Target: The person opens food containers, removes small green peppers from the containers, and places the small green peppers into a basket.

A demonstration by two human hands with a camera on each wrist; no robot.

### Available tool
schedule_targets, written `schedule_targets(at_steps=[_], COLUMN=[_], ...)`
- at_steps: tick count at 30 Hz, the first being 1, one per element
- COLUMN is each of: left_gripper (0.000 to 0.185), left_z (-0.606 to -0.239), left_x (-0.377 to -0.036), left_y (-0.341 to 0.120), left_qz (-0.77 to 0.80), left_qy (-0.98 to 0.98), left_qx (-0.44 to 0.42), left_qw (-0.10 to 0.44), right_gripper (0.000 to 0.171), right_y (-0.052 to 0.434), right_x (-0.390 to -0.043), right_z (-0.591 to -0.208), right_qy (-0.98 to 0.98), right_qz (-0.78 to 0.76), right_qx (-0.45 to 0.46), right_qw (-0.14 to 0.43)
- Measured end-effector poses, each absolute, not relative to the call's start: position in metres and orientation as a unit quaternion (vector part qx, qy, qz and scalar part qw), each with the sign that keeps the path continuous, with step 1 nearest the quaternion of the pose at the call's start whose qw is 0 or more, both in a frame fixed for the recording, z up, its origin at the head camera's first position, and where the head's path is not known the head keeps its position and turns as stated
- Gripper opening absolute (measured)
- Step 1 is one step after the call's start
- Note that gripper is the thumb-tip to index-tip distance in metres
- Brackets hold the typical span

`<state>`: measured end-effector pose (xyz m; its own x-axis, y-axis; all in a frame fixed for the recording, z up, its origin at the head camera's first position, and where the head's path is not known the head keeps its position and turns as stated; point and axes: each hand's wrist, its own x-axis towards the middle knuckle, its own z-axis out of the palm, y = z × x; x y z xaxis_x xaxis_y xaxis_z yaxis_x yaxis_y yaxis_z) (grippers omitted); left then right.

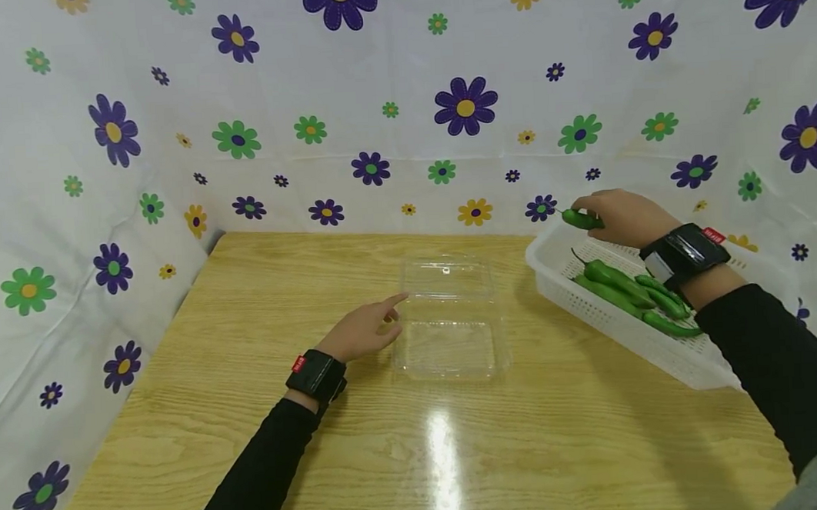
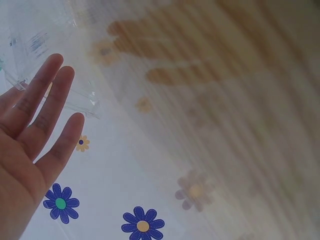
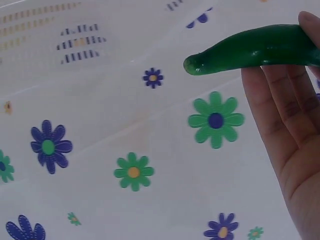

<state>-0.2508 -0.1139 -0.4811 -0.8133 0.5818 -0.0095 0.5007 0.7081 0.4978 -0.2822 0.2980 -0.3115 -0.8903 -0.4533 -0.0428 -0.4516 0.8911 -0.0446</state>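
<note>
Evidently we were at the picking-up step: our right hand (image 1: 617, 215) had its grip pinched round one green pepper (image 1: 581, 219), lifted just above the far end of the white basket (image 1: 555, 274), at about two o'clock from the middle of the table (image 1: 251, 417). Our left hand (image 1: 367, 330) lay released, fingers straight, its fingertips just beside the left edge of the open clear clamshell box (image 1: 449, 318), which sat near the table's centre with its lid folded back toward twelve o'clock.

We judged that the next move called for carrying the pepper across toward nine o'clock and down into the box's near tray, with the left hand steadying the light plastic so it would not slide.

The pepper looked glossy, dark green and slender, blunt at its free end in the right wrist view (image 3: 250, 50), with a thin stalk. More peppers (image 1: 632, 293) of the same kind lay side by side in the basket.
</note>
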Motion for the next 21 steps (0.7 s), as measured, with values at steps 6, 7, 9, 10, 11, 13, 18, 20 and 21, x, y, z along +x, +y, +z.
schedule_targets(at_steps=[6, 7, 9, 10, 11, 13, 18, 20, 21], left_gripper=[0.059, 0.059, 0.059, 0.059, 0.06, 0.06, 0.06, 0.06, 0.059], left_z=[-0.479, -0.479, -0.478, -0.477, -0.477, -0.476, -0.472, -0.471, -0.471], left_x=[-0.249, -0.249, -0.248, -0.248, -0.248, -0.248, -0.246, -0.245, -0.245], left_y=[-0.114, -0.114, -0.114, -0.114, -0.115, -0.115, -0.116, -0.116, -0.116], left_qz=[0.25, 0.251, 0.251, 0.252, 0.252, 0.254, 0.257, 0.257, 0.259], left_qy=[0.92, 0.919, 0.919, 0.919, 0.919, 0.919, 0.918, 0.917, 0.917], left_qx=[0.289, 0.29, 0.291, 0.29, 0.289, 0.287, 0.287, 0.287, 0.286], left_qw=[0.091, 0.091, 0.092, 0.092, 0.093, 0.095, 0.098, 0.099, 0.1], right_gripper=[0.044, 0.044, 0.044, 0.044, 0.044, 0.045, 0.047, 0.047, 0.047], right_y=[0.33, 0.334, 0.344, 0.348, 0.352, 0.36, 0.375, 0.379, 0.38], right_x=[-0.301, -0.304, -0.309, -0.311, -0.314, -0.32, -0.335, -0.339, -0.341], right_z=[-0.33, -0.333, -0.341, -0.346, -0.35, -0.359, -0.379, -0.388, -0.392], right_qy=[0.977, 0.979, 0.981, 0.982, 0.984, 0.985, 0.987, 0.986, 0.986], right_qz=[-0.028, -0.03, -0.035, -0.038, -0.038, -0.032, -0.023, -0.021, -0.02], right_qx=[-0.206, -0.198, -0.18, -0.171, -0.161, -0.149, -0.12, -0.115, -0.115], right_qw=[0.045, 0.051, 0.062, 0.066, 0.071, 0.08, 0.107, 0.116, 0.117])
